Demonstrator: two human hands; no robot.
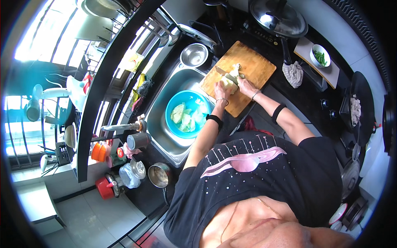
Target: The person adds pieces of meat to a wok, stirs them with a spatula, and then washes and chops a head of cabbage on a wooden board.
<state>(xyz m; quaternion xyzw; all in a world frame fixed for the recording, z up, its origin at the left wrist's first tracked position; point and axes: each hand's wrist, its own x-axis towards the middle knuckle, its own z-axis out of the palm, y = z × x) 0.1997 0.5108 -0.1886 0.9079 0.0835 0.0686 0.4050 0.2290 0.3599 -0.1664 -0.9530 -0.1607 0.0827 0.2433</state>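
A wooden cutting board (259, 63) lies at the corner of the counter, overlapping the sink's edge. My right hand (247, 87) grips a kitchen knife (224, 73), whose broad blade lies against a pale piece of cabbage (229, 84). My left hand (224, 92) rests on that piece, fingers curled over it on the near side of the blade. Small cut bits (237, 66) lie beyond the knife. In the sink, a blue plastic basin (169, 124) holds pale green leaves and chunks (187, 121). The knife's handle is mostly hidden by my right hand.
A steel sink (155, 124) with a faucet (121, 127) is left of the board, a steel bowl (194, 55) beyond it. A lidded pan (279, 20), a bowl of chopped greens (319, 55), a folded cloth (292, 74) and a wok (363, 108) stand right. A small saucepan (159, 175) sits lower left.
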